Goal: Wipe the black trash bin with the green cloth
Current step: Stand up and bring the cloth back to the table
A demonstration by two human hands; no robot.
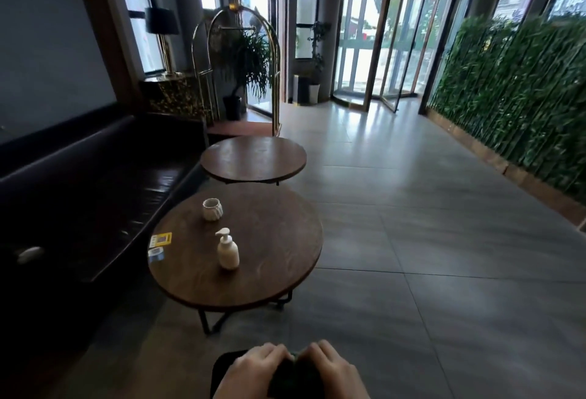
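Black trash bin (222,373) shows only as a dark rounded shape at the bottom edge of the head view, on the floor (444,256) directly below the person and mostly hidden behind the hands. Both hands sit over it: the left hand (253,373) and the right hand (333,370) are curled side by side, fingers bent inward, bunching the green cloth (295,376) between them. Only a dark green wad of it is visible in the gap, so each hand is clenched around a part of the cloth.

The cloth looks soft and limp, likely to fold and slip unless kept balled or flattened under a palm; holding it in a loose pad with the fingers spread over it should work best. The bin looks rigid and smooth-sided, probably light enough to shift under pressure, so steadying its rim with one hand while the other wipes seems wise. Its exact shape and whether it has a lid cannot be told.

Farther off, a round worktop (234,249) carries a white pump bottle (227,251) and a small white cup (212,209), well apart from the bin.
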